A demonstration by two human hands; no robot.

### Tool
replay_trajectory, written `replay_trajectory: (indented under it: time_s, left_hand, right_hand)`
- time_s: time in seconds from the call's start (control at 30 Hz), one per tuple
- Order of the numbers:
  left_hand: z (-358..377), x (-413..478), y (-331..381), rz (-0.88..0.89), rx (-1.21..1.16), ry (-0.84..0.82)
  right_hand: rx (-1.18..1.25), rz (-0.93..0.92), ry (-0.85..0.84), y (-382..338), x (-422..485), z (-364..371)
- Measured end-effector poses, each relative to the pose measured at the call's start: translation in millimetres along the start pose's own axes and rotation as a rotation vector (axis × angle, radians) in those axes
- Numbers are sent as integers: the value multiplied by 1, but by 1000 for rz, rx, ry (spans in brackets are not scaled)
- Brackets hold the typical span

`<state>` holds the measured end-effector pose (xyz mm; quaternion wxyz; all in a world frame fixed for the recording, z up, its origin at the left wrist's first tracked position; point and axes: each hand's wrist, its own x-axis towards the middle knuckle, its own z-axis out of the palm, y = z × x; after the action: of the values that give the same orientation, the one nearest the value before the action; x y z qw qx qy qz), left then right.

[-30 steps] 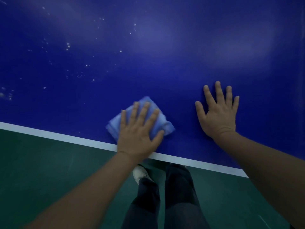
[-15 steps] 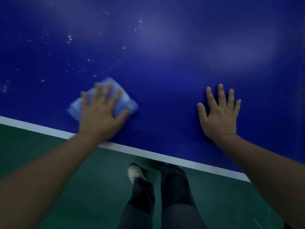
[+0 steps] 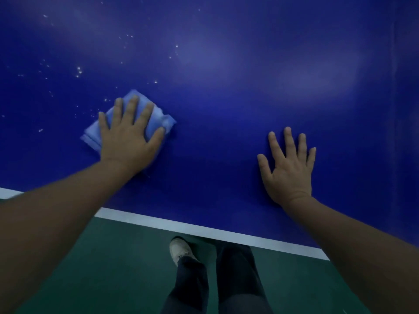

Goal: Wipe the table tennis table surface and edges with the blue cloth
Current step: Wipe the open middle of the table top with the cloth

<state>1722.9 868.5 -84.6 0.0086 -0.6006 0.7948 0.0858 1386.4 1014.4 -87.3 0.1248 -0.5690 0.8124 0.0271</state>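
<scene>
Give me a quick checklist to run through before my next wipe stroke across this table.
1. Left hand pressing flat on the blue cloth: ok.
2. Cloth folded and lying flat on the table: ok.
3. Right hand braced flat on the table, apart from the cloth: ok.
4. White specks beyond and left of the cloth cleared: not ok.
5. White edge stripe wiped: cannot tell.
</scene>
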Motion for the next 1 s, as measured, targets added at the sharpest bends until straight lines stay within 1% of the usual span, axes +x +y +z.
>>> replay_trajectory:
  time_s: [0.03,0.07,0.1,0.17,0.2,0.23,0.27,0.3,0.37,0.4,0.43,0.47,0.5,0.57,0.63,0.67,0.7,0.73,0.77,0.83,0.87,0.9,0.93,0.97,1.0]
  left_hand:
    - [2,-4,9,-47,9,10]
    - [8,-17,26,22,27,19]
    - [14,-37,45,180,23,7]
    - [24,-79,71,589,18,-25]
    - [24,-82,71,731,61,-46]
    - [21,-70,65,804,88,-51]
    - [18,-52,57,766,97,-36]
    - [15,-33,48,632,74,-36]
    - [6,3,37,206,17,-9]
    - [6,13,42,42,6,0]
    - [8,15,56,-38,6,9]
    - [11,11,75,-36,20,20]
    - [14,1,94,42,16,23]
    - [22,-26,120,312,-8,14]
    - [26,-35,117,527,2,20]
    - [24,-26,107,587,4,19]
    - [21,-11,96,597,16,26]
    - [17,8,82,547,25,30]
    - [12,30,67,435,27,30]
    - [-1,71,37,116,18,22]
    - [-4,85,28,-5,16,27]
    - [-3,93,24,-77,12,40]
    - [-2,96,27,-95,15,47]
    - [0,92,35,-63,28,51]
    - [2,81,44,23,30,53]
  right_hand:
    - [0,1,1,0,0,0]
    - [1,0,-2,1,1,-1]
    - [0,-2,-9,0,1,-1]
    - [1,-1,-14,0,1,-1]
    - [2,1,-9,1,1,-1]
    - [2,2,-9,1,1,-1]
    - [2,-1,-12,1,1,-1]
    - [2,-4,-13,1,1,-1]
    - [6,-11,-11,-1,0,-2]
    - [7,-13,-8,-2,0,-3]
    - [12,-12,-8,-2,1,-3]
    - [18,-11,-15,-2,1,-5]
    - [22,-11,-25,-3,1,-6]
    - [37,-40,-23,-4,5,-10]
    - [67,-166,13,-10,22,-18]
    - [73,-253,28,-15,38,-21]
    - [69,-323,38,-22,59,-24]
    - [65,-354,45,-31,85,-28]
    - [68,-347,45,-40,112,-33]
    - [61,-247,29,-54,155,-36]
    - [41,-196,34,-58,166,-34]
    - [20,-168,48,-60,172,-31]
    - [11,-162,65,-61,174,-29]
    - [14,-165,70,-61,173,-28]
    - [22,-165,66,-61,170,-30]
